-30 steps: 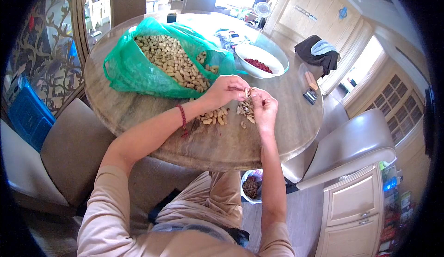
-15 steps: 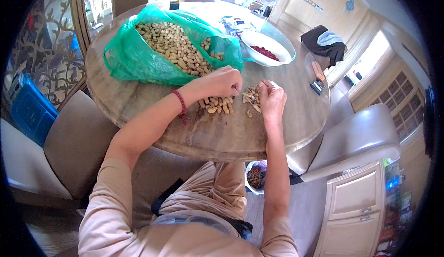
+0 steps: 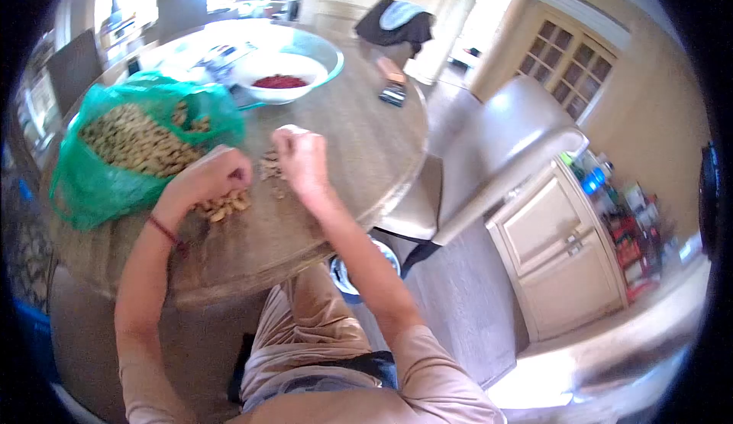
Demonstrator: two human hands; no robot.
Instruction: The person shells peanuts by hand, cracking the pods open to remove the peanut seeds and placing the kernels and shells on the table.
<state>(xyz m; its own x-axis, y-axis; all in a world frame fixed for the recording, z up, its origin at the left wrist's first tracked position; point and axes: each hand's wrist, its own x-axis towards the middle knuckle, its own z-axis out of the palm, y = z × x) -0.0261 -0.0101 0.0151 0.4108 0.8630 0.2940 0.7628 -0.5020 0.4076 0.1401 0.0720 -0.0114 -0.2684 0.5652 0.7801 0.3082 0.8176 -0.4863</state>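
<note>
My left hand (image 3: 210, 177) is closed above a small pile of unshelled peanuts (image 3: 221, 209) on the round table. Something small and dark reddish shows at its curled fingers, too blurred to name. Fingertips pinched together, my right hand (image 3: 303, 162) hovers just right of a heap of broken peanut shells (image 3: 270, 166); what it holds, if anything, is hidden. Beyond my left hand lies a green plastic bag (image 3: 99, 193), gaping and full of unshelled peanuts (image 3: 141, 141). A white bowl (image 3: 286, 96) farther back holds dark red kernels (image 3: 279, 82).
The bowl sits in a larger clear basin (image 3: 332, 56) on the wooden table (image 3: 359, 141). A dark box-like object (image 3: 392, 94) lies near the right edge. A padded chair (image 3: 496, 149) stands to the right; a bucket (image 3: 385, 250) is on the floor below.
The whole view has swung to the right, so the table sits farther left. Both hands stay near the peanuts and shells, and my right hand appears a little raised from the shells.
</note>
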